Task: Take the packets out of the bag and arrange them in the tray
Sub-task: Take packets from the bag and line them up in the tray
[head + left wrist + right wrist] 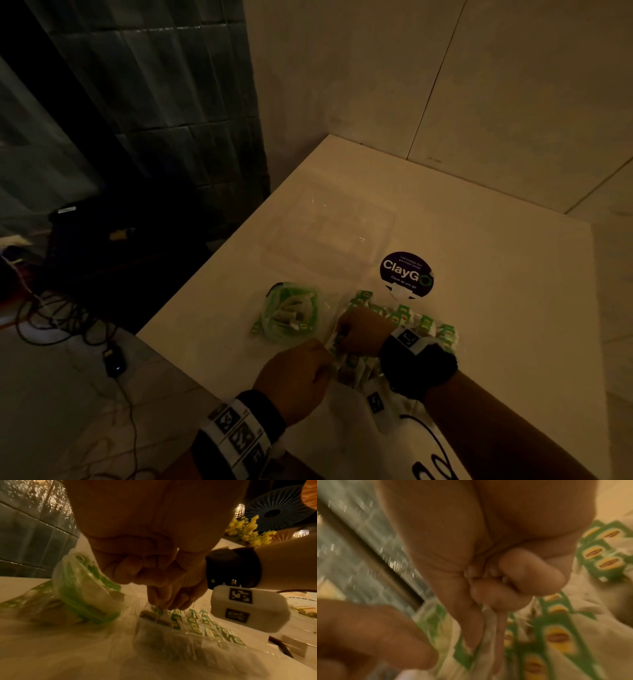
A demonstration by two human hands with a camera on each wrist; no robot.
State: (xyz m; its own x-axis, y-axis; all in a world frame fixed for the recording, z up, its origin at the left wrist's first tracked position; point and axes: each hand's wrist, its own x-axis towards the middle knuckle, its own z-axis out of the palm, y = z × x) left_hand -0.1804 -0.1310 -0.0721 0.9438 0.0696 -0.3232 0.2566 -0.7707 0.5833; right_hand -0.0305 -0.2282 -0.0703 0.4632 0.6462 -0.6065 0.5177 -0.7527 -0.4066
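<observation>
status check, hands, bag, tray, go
Left hand and right hand both pinch the bag. Packets still bagged. Clear tray empty, path unobstructed.

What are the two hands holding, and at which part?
Both the left hand and the right hand pinch the clear bag of packets at its opening edge.

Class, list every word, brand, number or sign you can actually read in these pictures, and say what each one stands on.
"ClayGo" on the round dark sticker on the white table.
Small lines above and below it on the sticker: too small to read surely.
Yellow oval logos on the green packets: blurred, unreadable.
Square black-and-white code marks on the wrist bands and the wrist camera housing: patterns, no words.
</observation>
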